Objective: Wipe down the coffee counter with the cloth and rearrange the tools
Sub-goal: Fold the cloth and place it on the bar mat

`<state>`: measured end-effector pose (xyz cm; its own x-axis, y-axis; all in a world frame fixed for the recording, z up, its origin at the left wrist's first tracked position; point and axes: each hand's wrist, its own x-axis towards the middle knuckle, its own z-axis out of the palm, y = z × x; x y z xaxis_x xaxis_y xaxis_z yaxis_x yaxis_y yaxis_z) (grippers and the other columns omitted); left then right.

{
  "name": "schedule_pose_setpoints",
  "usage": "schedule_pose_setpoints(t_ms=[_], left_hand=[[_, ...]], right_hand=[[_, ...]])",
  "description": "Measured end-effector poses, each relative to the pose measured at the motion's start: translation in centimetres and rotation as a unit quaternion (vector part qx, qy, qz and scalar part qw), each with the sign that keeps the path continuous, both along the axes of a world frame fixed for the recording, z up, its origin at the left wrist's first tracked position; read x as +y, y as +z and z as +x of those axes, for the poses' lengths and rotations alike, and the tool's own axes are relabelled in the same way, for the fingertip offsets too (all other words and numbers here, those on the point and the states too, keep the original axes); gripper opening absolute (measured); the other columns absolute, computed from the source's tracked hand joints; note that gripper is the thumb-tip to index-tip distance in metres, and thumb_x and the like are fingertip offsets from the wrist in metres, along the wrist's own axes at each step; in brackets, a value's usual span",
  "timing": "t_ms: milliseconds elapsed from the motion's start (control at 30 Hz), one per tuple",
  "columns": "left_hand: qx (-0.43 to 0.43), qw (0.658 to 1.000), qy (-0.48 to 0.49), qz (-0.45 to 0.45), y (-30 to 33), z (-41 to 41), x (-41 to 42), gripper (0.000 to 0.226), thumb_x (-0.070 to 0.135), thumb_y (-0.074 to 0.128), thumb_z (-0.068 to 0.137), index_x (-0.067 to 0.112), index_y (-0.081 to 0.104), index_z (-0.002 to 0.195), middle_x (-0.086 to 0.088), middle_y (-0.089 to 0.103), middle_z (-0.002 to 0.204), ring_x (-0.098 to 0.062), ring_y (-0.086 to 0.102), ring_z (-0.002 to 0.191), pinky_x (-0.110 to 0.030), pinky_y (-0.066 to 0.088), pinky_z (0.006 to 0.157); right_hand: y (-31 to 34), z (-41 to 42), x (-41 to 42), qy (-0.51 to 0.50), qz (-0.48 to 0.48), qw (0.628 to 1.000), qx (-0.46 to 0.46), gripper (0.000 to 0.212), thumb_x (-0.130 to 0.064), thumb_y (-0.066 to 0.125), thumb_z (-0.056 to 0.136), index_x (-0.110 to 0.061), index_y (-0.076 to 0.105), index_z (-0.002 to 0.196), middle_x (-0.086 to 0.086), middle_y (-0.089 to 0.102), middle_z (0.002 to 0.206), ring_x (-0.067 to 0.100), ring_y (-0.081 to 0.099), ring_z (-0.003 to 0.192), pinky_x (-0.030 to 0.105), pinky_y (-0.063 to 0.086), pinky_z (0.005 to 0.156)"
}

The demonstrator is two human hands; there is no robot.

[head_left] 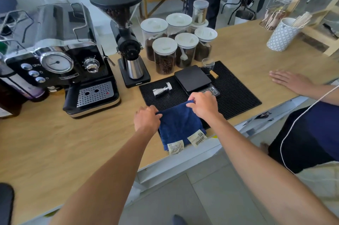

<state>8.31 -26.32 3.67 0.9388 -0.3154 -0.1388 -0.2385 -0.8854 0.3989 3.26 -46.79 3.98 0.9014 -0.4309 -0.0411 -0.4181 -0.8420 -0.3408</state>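
A dark blue folded cloth with two paper tags lies at the front edge of the wooden counter, partly on a black rubber mat. My left hand pinches the cloth's far left corner. My right hand pinches its far right corner. On the mat lie a metal tamper on its side, a black scale, a small glass and a cork.
An espresso machine stands at the left, a grinder beside it, several lidded jars of beans behind the mat. A patterned cup of sticks is far right. Another person's hand rests on the counter at right.
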Motion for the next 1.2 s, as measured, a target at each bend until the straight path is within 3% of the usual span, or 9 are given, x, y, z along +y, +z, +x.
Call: schedule_pose_setpoints(t_ms=[133,267,467,633,800,1000,1067,1200], left_hand=[[-0.015,1.000,-0.001,0.013,-0.9,0.6,-0.3,0.027,0.032,0.055,0.098,0.015,0.062,0.118,-0.010,0.063,0.119,-0.028,0.048,0.118,-0.038,0.038,0.099],[-0.033,0.999,-0.001,0.009,-1.7,0.8,0.1,0.028,0.026,0.057,0.096,0.017,0.058,0.123,-0.006,0.055,0.127,-0.025,0.044,0.123,-0.038,0.036,0.102],[-0.050,0.999,-0.020,0.002,-2.3,0.7,2.5,0.048,0.044,0.051,0.096,0.015,0.051,0.135,-0.006,0.051,0.135,-0.026,0.044,0.127,-0.041,0.036,0.109],[-0.063,0.993,-0.080,0.062,-2.3,0.0,6.4,0.068,0.061,0.044,0.094,0.019,0.035,0.147,-0.008,0.029,0.159,-0.030,0.018,0.148,-0.045,0.014,0.122],[-0.069,0.989,-0.059,0.115,-2.2,-1.6,12.3,0.087,0.078,0.026,0.086,0.022,0.022,0.153,-0.005,0.017,0.164,-0.028,0.012,0.151,-0.050,0.009,0.123],[-0.071,0.985,0.010,0.158,-2.2,-3.8,21.1,0.109,0.085,-0.006,0.070,0.021,0.021,0.154,-0.005,0.016,0.164,-0.028,0.012,0.151,-0.050,0.009,0.123],[-0.071,0.983,0.041,0.165,-2.1,-4.6,24.9,0.110,0.085,-0.007,0.069,0.021,0.022,0.154,-0.005,0.017,0.164,-0.028,0.014,0.151,-0.050,0.010,0.123],[-0.067,0.975,0.091,0.190,-2.2,-6.5,32.1,0.105,0.084,-0.003,0.075,0.021,0.024,0.154,-0.005,0.019,0.163,-0.029,0.016,0.150,-0.050,0.009,0.122]], right_hand=[[-0.5,0.7,0.0,0.006,-0.009,1.000,0.000,0.014,-0.040,0.066,0.093,-0.027,0.066,0.095,-0.008,0.064,0.083,0.023,0.049,0.104,0.037,0.039,0.087],[-1.0,1.2,0.4,0.012,-0.029,0.999,-0.031,0.019,-0.041,0.069,0.091,-0.025,0.067,0.101,-0.003,0.070,0.099,0.024,0.051,0.104,0.039,0.044,0.088],[-1.5,1.2,3.2,0.059,-0.066,0.994,-0.069,0.033,-0.049,0.054,0.096,-0.021,0.066,0.110,0.001,0.068,0.106,0.026,0.053,0.105,0.038,0.045,0.085],[-2.2,1.3,7.1,0.112,-0.042,0.989,-0.084,0.049,-0.053,0.051,0.096,-0.015,0.065,0.124,0.005,0.067,0.123,0.027,0.056,0.119,0.040,0.043,0.101],[-2.6,1.2,13.0,0.175,-0.021,0.984,-0.017,0.065,-0.063,0.034,0.097,-0.022,0.046,0.146,0.005,0.041,0.155,0.030,0.030,0.145,0.048,0.022,0.118],[-3.0,0.6,21.4,0.247,-0.004,0.969,-0.017,0.066,-0.064,0.029,0.098,-0.023,0.040,0.149,0.001,0.039,0.155,0.024,0.024,0.147,0.044,0.015,0.121],[-3.3,0.4,24.8,0.267,0.020,0.963,-0.006,0.069,-0.066,0.029,0.097,-0.024,0.035,0.152,-0.001,0.034,0.158,0.025,0.018,0.149,0.044,0.013,0.122],[-4.4,0.3,31.4,0.299,0.023,0.954,0.019,0.086,-0.079,0.008,0.084,-0.032,0.024,0.154,-0.002,0.026,0.162,0.025,0.011,0.151,0.052,0.010,0.122]])
